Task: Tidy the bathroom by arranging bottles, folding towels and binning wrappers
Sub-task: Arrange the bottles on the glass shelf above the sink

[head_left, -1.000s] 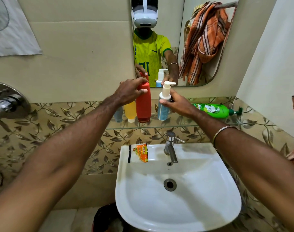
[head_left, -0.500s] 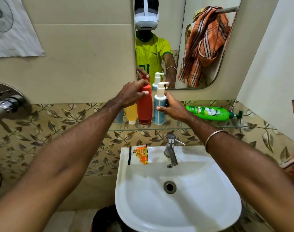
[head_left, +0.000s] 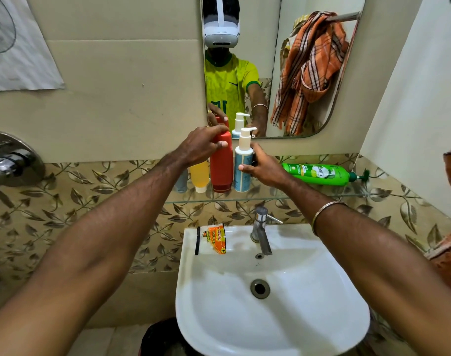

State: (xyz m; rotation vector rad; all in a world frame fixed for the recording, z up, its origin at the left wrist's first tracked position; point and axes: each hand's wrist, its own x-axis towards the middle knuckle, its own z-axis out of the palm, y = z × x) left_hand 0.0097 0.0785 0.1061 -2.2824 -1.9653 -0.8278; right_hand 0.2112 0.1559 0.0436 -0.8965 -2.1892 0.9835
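Bottles are standing in a tight row on the left half of the glass shelf (head_left: 309, 195) above the basin, and both hands are working at that row. The left hand (head_left: 201, 147) is gripping the upper part of the red bottle (head_left: 221, 165), fingers curled over its top and thumb lying across its front. The right hand (head_left: 264, 167) is holding the white pump bottle (head_left: 243, 165) from its right side, thumb pressing on the blue-striped label and fingers wrapping behind it. These two bottles are standing upright and just beside each other, nearly touching. To the left of the red one a yellow bottle (head_left: 199, 176) is standing cap-down, and a small grey bottle (head_left: 181, 179) is partly hiding behind the left wrist. Toward the right end of the shelf a green bottle (head_left: 319, 173) is lying on its side, pump pointing right, well apart from both hands. An orange wrapper (head_left: 215, 238) is lying on the back left corner of the white sink (head_left: 309, 317), beside the tap (head_left: 261, 231). An orange checked towel (head_left: 311, 70) is showing in the mirror (head_left: 277, 114), hanging bunched over a rail.
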